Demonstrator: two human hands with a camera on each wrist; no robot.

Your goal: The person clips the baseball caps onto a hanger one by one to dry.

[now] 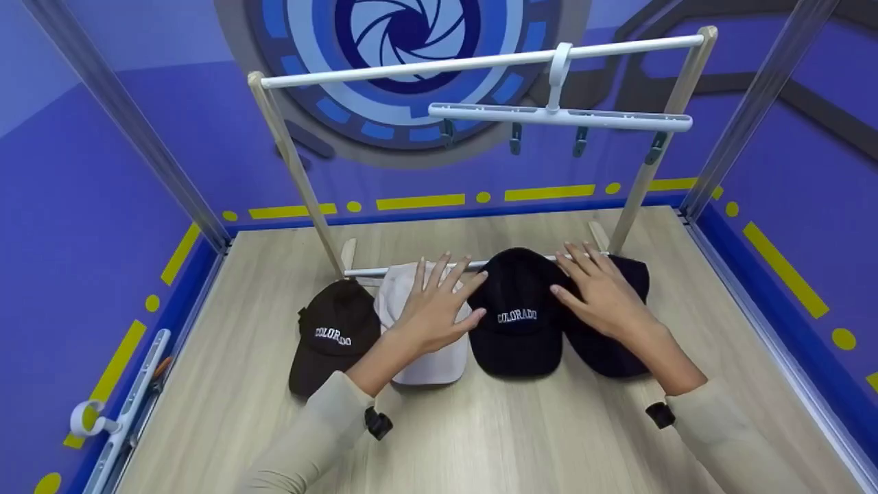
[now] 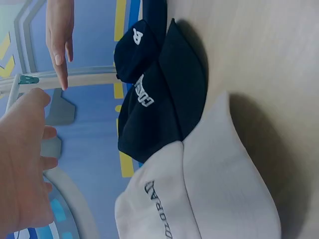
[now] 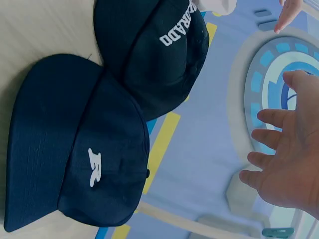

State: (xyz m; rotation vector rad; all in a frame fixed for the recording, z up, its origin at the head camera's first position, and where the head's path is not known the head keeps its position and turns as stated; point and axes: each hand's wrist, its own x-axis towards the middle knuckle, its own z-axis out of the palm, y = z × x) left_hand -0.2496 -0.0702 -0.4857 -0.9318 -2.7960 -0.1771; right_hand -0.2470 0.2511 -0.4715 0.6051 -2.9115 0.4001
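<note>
Side by side on the table lie a dark brown cap [image 1: 328,367], an off-white cap [image 1: 432,367], a black cap [image 1: 516,346] and a navy cap [image 1: 610,357]. My left hand [image 1: 435,305] hovers over the off-white cap, fingers spread, holding nothing. Over the navy cap is my right hand [image 1: 603,291], also spread and empty. Both wrist views show a gap between the hands and the caps. White lettering marks the brown and black caps; the off-white cap [image 2: 224,179] has dark letters, and the navy cap [image 3: 114,154] bears a white emblem.
Behind the caps stands a rack with wooden posts and a white top rail [image 1: 411,68]. From that rail hangs a white hanger [image 1: 494,112] with several dark clips. Another white hanger [image 1: 130,405] leans at the table's left edge. Blue-purple walls enclose three sides.
</note>
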